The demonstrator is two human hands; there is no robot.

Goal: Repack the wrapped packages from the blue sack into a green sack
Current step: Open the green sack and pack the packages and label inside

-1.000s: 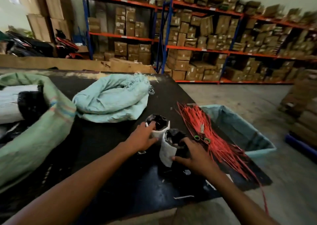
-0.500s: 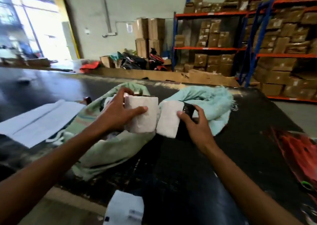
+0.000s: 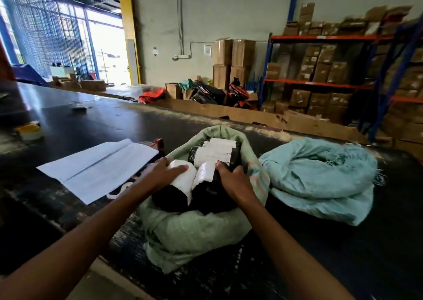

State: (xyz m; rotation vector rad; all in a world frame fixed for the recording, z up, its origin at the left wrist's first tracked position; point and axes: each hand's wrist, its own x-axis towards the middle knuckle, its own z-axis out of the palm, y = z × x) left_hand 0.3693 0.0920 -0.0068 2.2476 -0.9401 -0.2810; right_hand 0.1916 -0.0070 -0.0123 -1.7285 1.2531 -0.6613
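Note:
A green sack (image 3: pixel 196 235) lies open on the black table (image 3: pixel 343 254), its mouth toward me. Inside it lie several black packages with white wrapping (image 3: pixel 217 150). My left hand (image 3: pixel 164 173) grips one white-wrapped package (image 3: pixel 180 185) at the sack's mouth. My right hand (image 3: pixel 235 180) grips a second package (image 3: pixel 206 192) right beside it, with the two touching. The light blue sack (image 3: pixel 320 178) lies crumpled on the table to the right of the green one.
White folded sheets (image 3: pixel 98 169) lie left of the green sack, with a red item (image 3: pixel 158 142) behind them. A yellow tape roll (image 3: pixel 29 131) sits far left. Shelves of cardboard boxes (image 3: pixel 325 70) stand behind the table. The table's near edge runs below my left arm.
Both hands carried their packages from the table's right end, past the blue sack, and down into the green sack's mouth. My view swung left.

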